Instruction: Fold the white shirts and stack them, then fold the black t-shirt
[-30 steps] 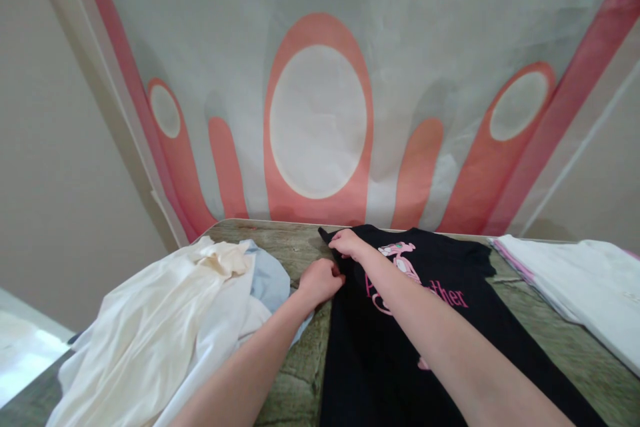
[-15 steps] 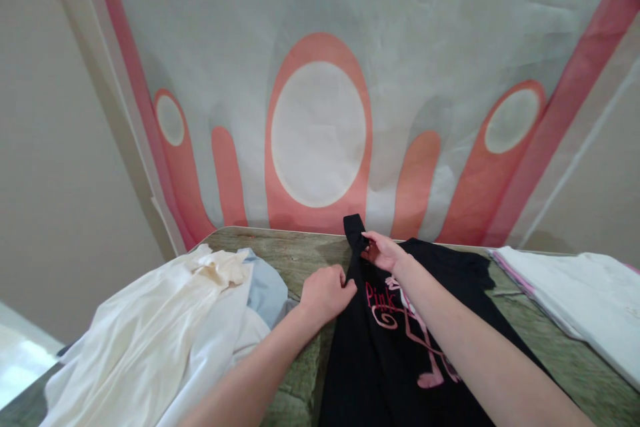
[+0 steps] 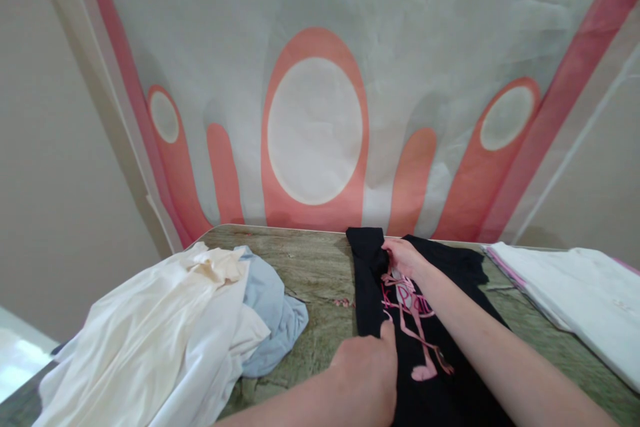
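A black T-shirt (image 3: 425,320) with a pink printed figure and pink lettering lies on the wood-look table, its left side folded inward over part of the print. At the upper end, my right hand (image 3: 404,257) pinches the folded cloth near the neckline. Lower down, my left hand (image 3: 367,370) is closed on the folded layer, one digit stretched along the fabric and its other fingers mostly hidden. The T-shirt's right sleeve lies spread out beyond my right wrist.
To the left sits a loose heap of cream and white garments (image 3: 150,333) with a light blue cloth (image 3: 277,320) beside it. Folded white clothes (image 3: 580,287) lie at the right. Behind the wood-look table (image 3: 300,253) rises a wall with a pink-and-grey printed sheet (image 3: 225,33).
My left hand has moved right and toward me, carrying the T-shirt's left edge inward over the print. My right hand has shifted slightly right. More tabletop shows left of the shirt.
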A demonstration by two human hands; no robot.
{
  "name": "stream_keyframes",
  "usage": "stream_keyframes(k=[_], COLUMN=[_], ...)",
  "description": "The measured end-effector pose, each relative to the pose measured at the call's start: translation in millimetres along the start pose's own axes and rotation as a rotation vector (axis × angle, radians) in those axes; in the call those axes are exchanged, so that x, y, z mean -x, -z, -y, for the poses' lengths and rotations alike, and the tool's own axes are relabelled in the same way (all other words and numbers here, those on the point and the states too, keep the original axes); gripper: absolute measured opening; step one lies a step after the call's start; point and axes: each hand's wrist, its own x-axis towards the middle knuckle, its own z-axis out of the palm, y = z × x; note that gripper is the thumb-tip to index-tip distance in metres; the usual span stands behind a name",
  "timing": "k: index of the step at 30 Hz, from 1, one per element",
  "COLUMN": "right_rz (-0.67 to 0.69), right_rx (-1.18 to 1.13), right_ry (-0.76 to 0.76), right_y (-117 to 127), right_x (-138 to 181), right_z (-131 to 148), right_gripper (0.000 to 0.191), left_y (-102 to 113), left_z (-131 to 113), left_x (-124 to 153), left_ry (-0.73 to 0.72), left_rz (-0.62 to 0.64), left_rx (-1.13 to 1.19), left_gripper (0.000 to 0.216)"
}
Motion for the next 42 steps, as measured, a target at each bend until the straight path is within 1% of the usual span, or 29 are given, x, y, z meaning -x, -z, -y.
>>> stream_keyframes(k=[3,4,6,9,10,12,14,15,16,19,21,23,26,27,28,31,34,38,42], right_rz=[-0.011,-0.022,-0.048,-0.085,-0.101,-0.146,-0.2,-0.223,-0.239,-0.258,-0.265,-0.285,-0.32,-0.327,-0.33,-0.329,-0.326,-0.329,-0.342], right_rx=[0.08,0.111,0.18,0.3,0.343,0.434,0.53,0.577,0.621,0.727,0.77,0.793,0.802,0.8,0.797,0.776,0.749,0.716,0.683], right_ry=[0.053,0.078,0.144,0.288,0.343,0.437,0.495,0.511,0.521,0.541,0.556,0.576,0.604,0.607,0.606,0.591,0.58,0.577,0.572], right_y=[1,0,-1,-3,-3,0,6,9,13,22,25,28,30,30,31,33,35,37,38], right_x=[0,0,0,3,5,8,12,13,14,16,17,18,19,18,18,15,12,10,11], right_z=[0,0,1,3,4,4,3,1,-1,-6,-7,-8,-9,-10,-11,-17,-21,-22,-19], right_gripper=[0.002,0.004,0.016,0.039,0.042,0.043,0.039,0.036,0.033,0.027,0.024,0.022,0.021,0.021,0.022,0.025,0.027,0.029,0.03], left_y=[-7,-8,-11,-14,-16,-18,-20,-21,-21,-19,-17,-13,1,7,13,29,34,29,28], left_z=[-4,-6,-9,-13,-13,-12,-6,-2,3,20,35,55,93,106,119,152,167,165,158], left_x=[1,1,0,-1,-1,-2,-3,-4,-5,-18,-35,-60,-110,-128,-147,-198,-236,-266,-281], left_ry=[-0.047,-0.066,-0.087,-0.11,-0.129,-0.166,-0.197,-0.209,-0.221,-0.231,-0.237,-0.261,-0.191,-0.157,-0.124,-0.076,-0.091,-0.193,-0.29], left_rz=[0.003,0.008,0.024,0.059,0.071,0.072,0.023,-0.021,-0.072,-0.207,-0.275,-0.365,-0.601,-0.657,-0.682,-0.71,-0.703,-0.635,-0.522], left_rx=[-0.023,-0.024,-0.017,0.027,0.046,0.087,0.14,0.175,0.213,0.341,0.43,0.503,0.589,0.657,0.684,0.748,0.812,0.902,0.978], left_gripper=[0.07,0.068,0.061,0.052,0.053,0.062,0.068,0.065,0.06,0.034,0.022,0.018,0.016,0.016,0.017,0.023,0.025,0.027,0.032])
